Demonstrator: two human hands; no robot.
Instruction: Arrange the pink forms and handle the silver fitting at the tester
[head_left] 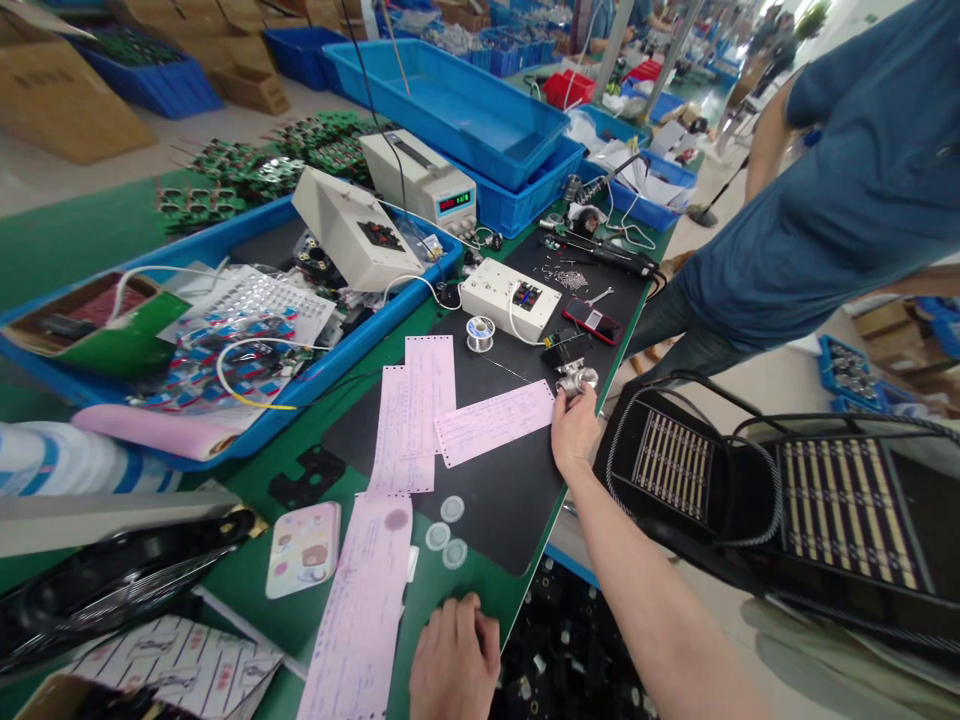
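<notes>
At the right edge of the black mat, my right hand is stretched out with its fingers closed on a small silver metal fitting. A black part lies just beyond it. My left hand rests on the green table near the front edge, its fingers curled in and nothing showing in them. Close to it are three clear round plastic discs and a long pink written slip. Another pink slip reaches almost to my right hand.
A solder spool, a white switch box, a red-edged phone and loose screws lie farther back. A blue tray of parts stands left. On the right are a black chair and a standing person.
</notes>
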